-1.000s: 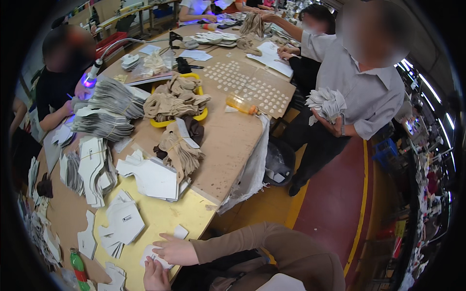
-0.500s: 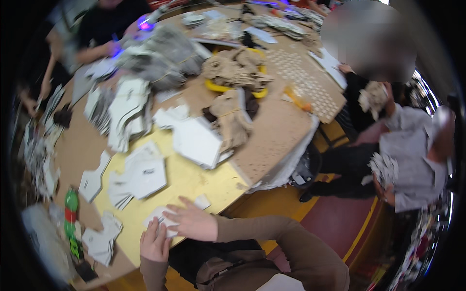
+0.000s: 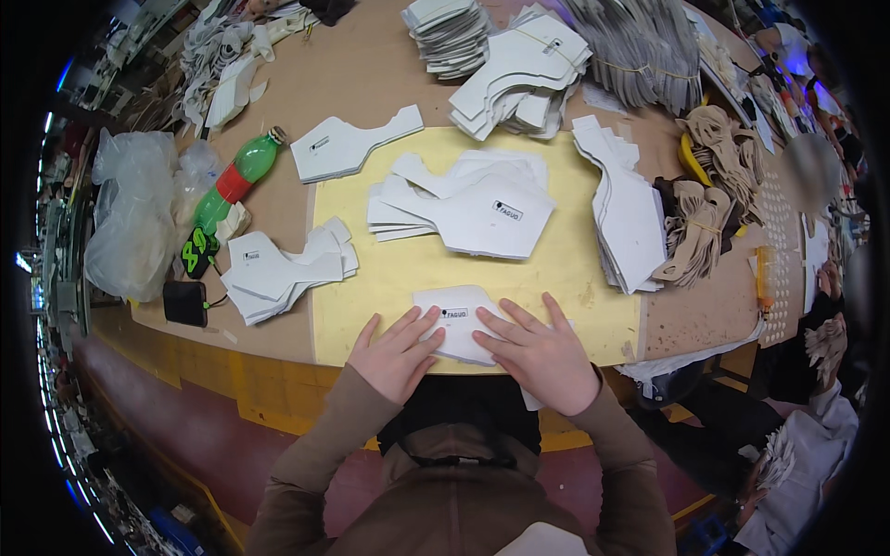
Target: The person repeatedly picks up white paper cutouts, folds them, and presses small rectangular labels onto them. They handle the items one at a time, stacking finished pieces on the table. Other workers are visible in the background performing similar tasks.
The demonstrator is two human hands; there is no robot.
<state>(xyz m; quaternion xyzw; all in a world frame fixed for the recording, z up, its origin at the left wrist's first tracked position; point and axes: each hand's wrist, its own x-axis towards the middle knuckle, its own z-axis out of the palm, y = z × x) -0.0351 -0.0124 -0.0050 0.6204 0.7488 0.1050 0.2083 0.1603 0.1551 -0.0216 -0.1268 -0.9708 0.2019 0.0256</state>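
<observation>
**Bare left hand [image 3: 399, 354] and bare right hand [image 3: 549, 360] are resting on an angular, flat white cut panel [image 3: 461, 332]**

A broad brown tabletop [image 3: 362, 79] is stretching across the view, its front edge running just before the person's waist. Beyond its right side, well apart from the two hands, a co-worker in a pale grey shirt [image 3: 811, 454] is standing. A large, flat yellow sheet [image 3: 399, 278] is covering the middle of the tabletop's front part.

At the back, a thick bundle of thin grey pieces [image 3: 640, 56] is standing to the right of a banded stack of curved white pieces [image 3: 519, 79]. A crumpled clear plastic bag [image 3: 130, 218] is lying at the left. A fanned pile of notched white panels [image 3: 491, 208] is occupying the yellow sheet's middle, and a tied bundle of beige fabric pieces [image 3: 695, 227] is lying off to the right. A green plastic bottle with a red band [image 3: 234, 185] is slanting beside the bag.

Both hands are lying palm down, fingers loosely spread and grasping nothing; the left fingertips are touching the white cut panel's left part, the right ones its right part. That panel is lying on the yellow sheet, near the tabletop's front edge. A black rectangular device [image 3: 185, 304] is lying at the front left. A small printed rectangular mark [image 3: 456, 313] is showing between the fingertips.
</observation>
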